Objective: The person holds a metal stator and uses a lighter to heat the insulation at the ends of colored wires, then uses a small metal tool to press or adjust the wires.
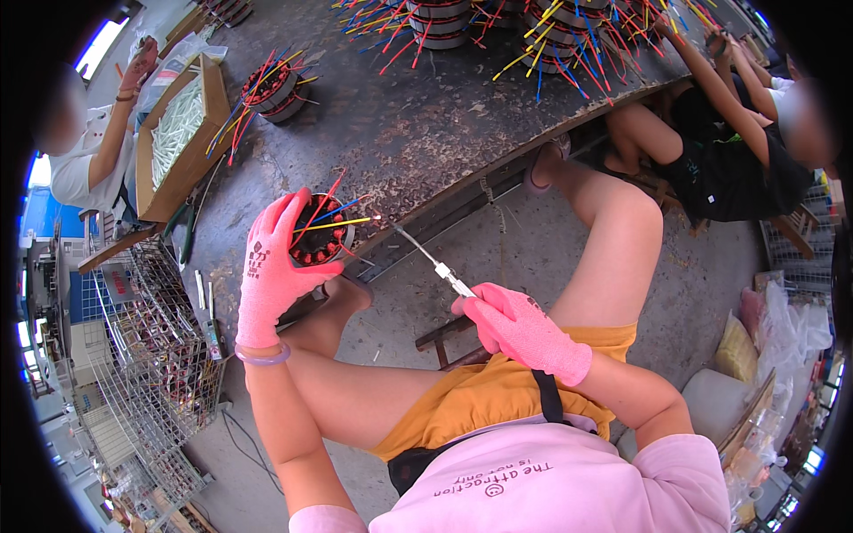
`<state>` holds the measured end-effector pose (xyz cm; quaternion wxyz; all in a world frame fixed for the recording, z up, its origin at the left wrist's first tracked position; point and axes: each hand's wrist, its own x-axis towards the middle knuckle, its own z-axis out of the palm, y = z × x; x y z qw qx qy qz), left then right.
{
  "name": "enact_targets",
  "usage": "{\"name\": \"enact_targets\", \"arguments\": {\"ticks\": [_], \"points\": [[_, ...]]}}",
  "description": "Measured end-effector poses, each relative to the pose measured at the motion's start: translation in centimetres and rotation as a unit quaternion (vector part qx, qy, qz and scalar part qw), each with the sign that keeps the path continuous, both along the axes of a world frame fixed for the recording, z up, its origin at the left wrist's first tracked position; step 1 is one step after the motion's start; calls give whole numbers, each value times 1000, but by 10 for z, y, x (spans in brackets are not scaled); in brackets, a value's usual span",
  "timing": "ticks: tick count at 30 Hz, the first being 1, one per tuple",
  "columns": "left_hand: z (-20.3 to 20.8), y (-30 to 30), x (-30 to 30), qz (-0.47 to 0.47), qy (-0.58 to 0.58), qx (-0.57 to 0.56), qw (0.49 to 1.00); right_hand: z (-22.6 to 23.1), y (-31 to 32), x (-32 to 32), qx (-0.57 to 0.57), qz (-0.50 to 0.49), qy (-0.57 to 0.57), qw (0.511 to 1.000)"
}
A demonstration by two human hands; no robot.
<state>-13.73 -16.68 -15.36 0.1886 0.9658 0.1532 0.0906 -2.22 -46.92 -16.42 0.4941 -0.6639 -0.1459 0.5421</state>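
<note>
My left hand (277, 266), in a pink glove, is wrapped round the left side of a motor stator (315, 255) at the table's near edge. The stator is a dark ring with red windings; red, blue and yellow leads stick out of it toward the right. In my right hand (515, 327), also gloved in pink, is a slim tool with a white and silver body and a thin metal rod (416, 243). The rod's tip points at the end of the yellow lead (342, 224), a short gap apart. What the tool is exactly, I cannot make out.
Another stator (274, 92) stands farther back on the worn table (391, 124), with stacked stators (440, 22) at the far edge. A box of white tubes (181, 129) is at the left, above a wire cage (169, 373). Co-workers sit at left and right.
</note>
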Motion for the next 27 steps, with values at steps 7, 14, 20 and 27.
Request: {"name": "enact_targets", "arguments": {"ticks": [7,14,20,27], "points": [[1,-1,1,-3,-6,18,1000,3,0,1,0,16,-1,1000],[2,-2,1,-2,-4,14,1000,5,1,2,-10,17,-2,1000],[-1,-3,0,6,-15,14,1000,12,2,4,-17,20,16,1000],[3,1,2,-11,-5,29,1000,2,-1,2,-5,1,12,1000]]}}
